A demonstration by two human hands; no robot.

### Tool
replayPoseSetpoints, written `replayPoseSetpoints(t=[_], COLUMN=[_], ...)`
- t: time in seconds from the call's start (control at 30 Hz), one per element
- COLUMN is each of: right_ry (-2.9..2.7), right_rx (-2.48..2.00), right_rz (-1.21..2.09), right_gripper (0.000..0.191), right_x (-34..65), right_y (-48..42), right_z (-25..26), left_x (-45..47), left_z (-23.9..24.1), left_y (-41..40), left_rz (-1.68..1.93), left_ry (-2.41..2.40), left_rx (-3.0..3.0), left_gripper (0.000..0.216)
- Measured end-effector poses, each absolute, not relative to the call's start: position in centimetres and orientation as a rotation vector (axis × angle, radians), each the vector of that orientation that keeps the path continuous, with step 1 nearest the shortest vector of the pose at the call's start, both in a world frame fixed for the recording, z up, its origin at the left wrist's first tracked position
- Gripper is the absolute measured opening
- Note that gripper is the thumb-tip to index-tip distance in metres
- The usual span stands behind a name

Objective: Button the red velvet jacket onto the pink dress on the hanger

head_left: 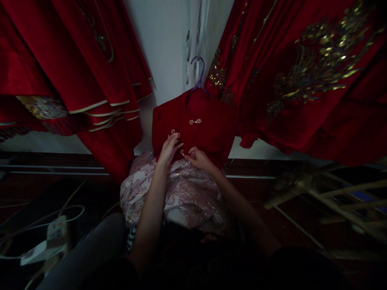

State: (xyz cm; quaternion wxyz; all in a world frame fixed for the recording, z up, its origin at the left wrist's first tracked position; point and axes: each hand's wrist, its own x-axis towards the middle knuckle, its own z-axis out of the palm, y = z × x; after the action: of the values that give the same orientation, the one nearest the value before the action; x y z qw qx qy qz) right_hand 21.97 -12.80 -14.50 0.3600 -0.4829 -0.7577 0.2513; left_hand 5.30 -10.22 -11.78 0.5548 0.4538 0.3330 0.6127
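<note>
A small dark red top (211,129) hangs on a purple hanger (198,74) in front of me, with pearl-like clasps (195,121) down its front. My left hand (169,148) rests on the cloth beside a lower clasp (174,133), fingers bent and pinching at it. My right hand (198,157) is closed in a pinch on another small clasp (183,152) near the hem. Below the top hangs a pale pink floral skirt (181,193), which both forearms cross.
Long red garments with gold trim (99,100) hang at the left, and red garments with gold embroidery (314,68) at the right. A white power strip with cables (53,237) lies on the dark floor at the lower left. A pale wooden rack (332,193) stands right.
</note>
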Motion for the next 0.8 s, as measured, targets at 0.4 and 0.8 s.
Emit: replayPoseSetpoints(t=[0.4, 0.8], right_ry=[-2.044, -2.08], right_rx=[-1.003, -1.024], right_rz=[0.982, 0.916], right_gripper=[0.02, 0.02], right_x=[23.8, 23.3], right_y=[-13.5, -13.8], right_z=[-11.2, -11.4], left_x=[5.4, 5.5], left_z=[-12.8, -12.8], left_y=[-9.0, -8.9], left_rz=[1.51, 1.553], left_ry=[0.759, 0.924], left_rx=[0.772, 0.779], left_gripper=[0.022, 0.02])
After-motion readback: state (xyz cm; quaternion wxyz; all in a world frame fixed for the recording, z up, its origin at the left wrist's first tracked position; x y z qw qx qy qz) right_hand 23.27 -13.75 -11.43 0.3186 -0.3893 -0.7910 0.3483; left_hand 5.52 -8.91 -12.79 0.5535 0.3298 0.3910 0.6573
